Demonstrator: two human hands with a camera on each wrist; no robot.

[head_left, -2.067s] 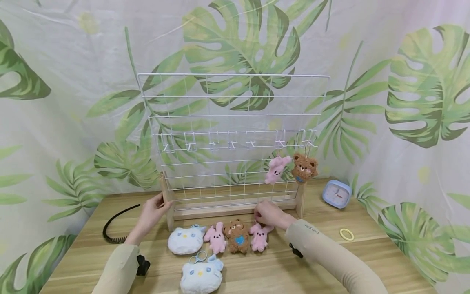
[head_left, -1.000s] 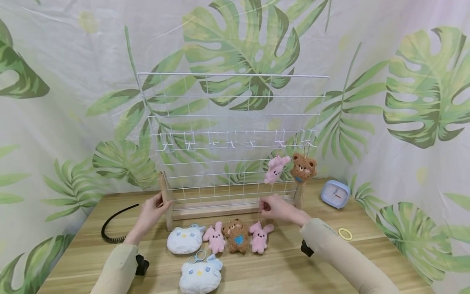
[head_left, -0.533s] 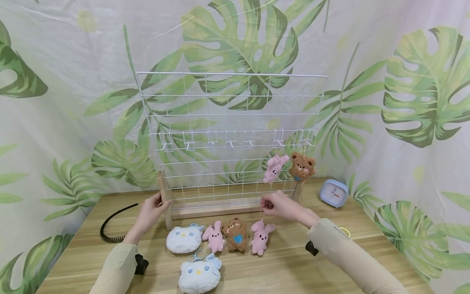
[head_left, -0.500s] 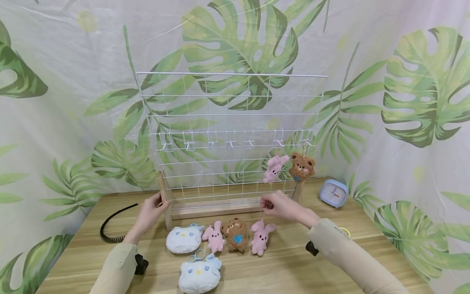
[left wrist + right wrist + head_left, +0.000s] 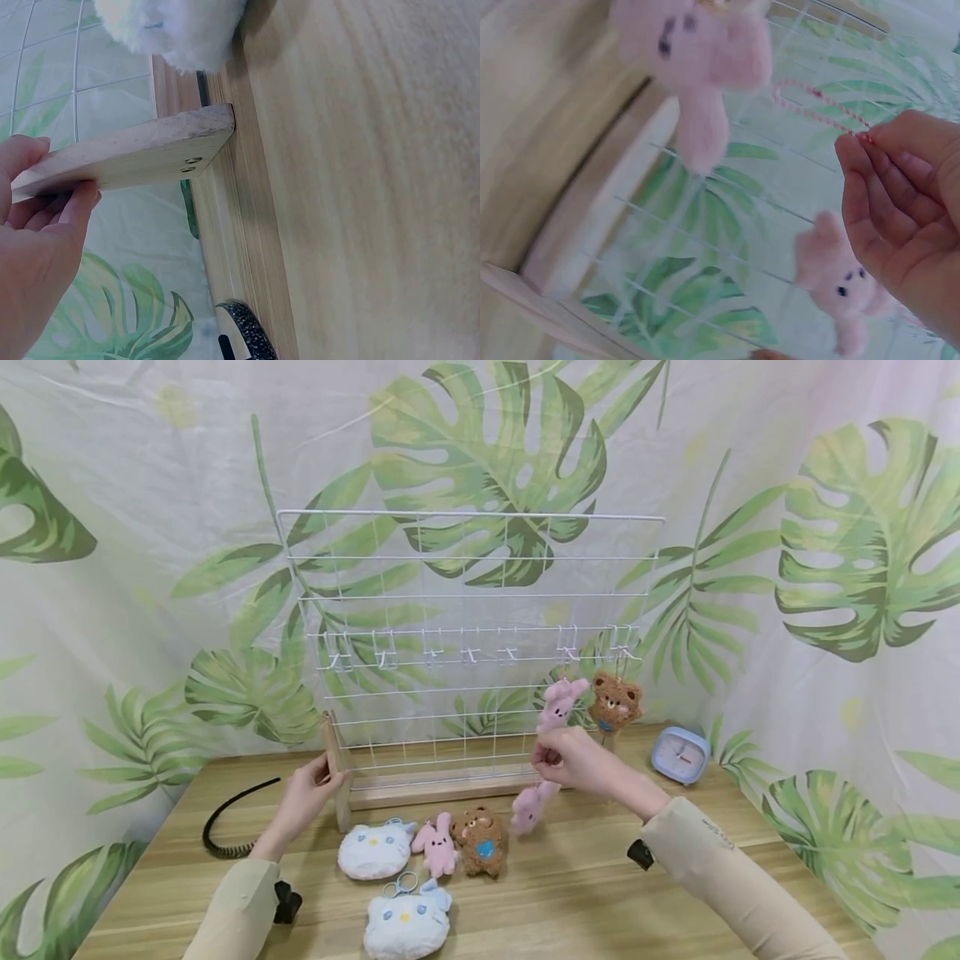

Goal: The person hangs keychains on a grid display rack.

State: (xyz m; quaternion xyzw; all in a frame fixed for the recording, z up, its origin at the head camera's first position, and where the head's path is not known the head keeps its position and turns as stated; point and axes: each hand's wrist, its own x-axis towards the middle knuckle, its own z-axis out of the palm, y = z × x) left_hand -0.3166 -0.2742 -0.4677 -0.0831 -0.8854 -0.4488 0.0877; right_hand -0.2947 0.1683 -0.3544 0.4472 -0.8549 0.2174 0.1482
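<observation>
No txt legible: lettering (image 5: 717, 833) on right sleeve (image 5: 738, 883) too sm.; ditto clock (image 5: 680, 755) dial, far right.

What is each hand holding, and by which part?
The right hand pinches a pink bunny by its bead chain; the left hand grips the rack by its wooden side post.

We see fuzzy plush on held rabbit (image 5: 528, 812), shaggy pile on hanging bear (image 5: 617, 703); smooth coated-metal wire grid (image 5: 471, 514), matt wooden upright (image 5: 142, 154), smooth wood-grained surface (image 5: 585, 893).
</observation>
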